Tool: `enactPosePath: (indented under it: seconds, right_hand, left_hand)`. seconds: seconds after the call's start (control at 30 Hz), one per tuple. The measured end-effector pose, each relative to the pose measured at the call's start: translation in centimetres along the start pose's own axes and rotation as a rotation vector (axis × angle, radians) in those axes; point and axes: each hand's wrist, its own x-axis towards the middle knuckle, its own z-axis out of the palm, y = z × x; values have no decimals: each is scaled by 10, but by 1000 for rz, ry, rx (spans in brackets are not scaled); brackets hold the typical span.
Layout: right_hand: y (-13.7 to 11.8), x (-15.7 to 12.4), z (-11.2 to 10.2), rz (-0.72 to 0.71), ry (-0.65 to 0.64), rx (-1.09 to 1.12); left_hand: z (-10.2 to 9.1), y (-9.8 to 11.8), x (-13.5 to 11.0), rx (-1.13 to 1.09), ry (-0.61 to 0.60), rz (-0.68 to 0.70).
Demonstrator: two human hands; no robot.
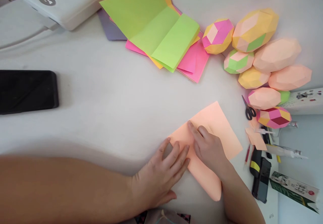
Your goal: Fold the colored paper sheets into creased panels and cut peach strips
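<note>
A peach-coloured sheet of paper (224,126) lies at an angle on the table, with a rounded, folded-over part (205,180) curling up toward me. Its left edge is under the fingertips of my left hand (158,175), which is open with fingers spread. My right hand (210,146) rests on the sheet, the index finger stretched out to press near the upper left edge. The other fingers of that hand are partly curled, and I see nothing held in them.
Creased green paper (151,25) tops a stack of coloured sheets. Faceted paper shapes (277,54) cluster at the right, above small scissors (249,111), a black-and-yellow tool (255,163) and a box (294,190). A phone (27,92) and white device (63,3) lie left.
</note>
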Motion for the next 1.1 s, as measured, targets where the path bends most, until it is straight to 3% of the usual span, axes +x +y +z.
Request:
enactPosePath:
  seconds: [0.77,1.1]
  right_hand:
    - [-1,-2,3,15,31,-3]
    - [-3,-1,3,25,28,-35]
  left_hand:
    - [3,3,0,118,-24,-11]
    - [0,4,-1,251,40,-110]
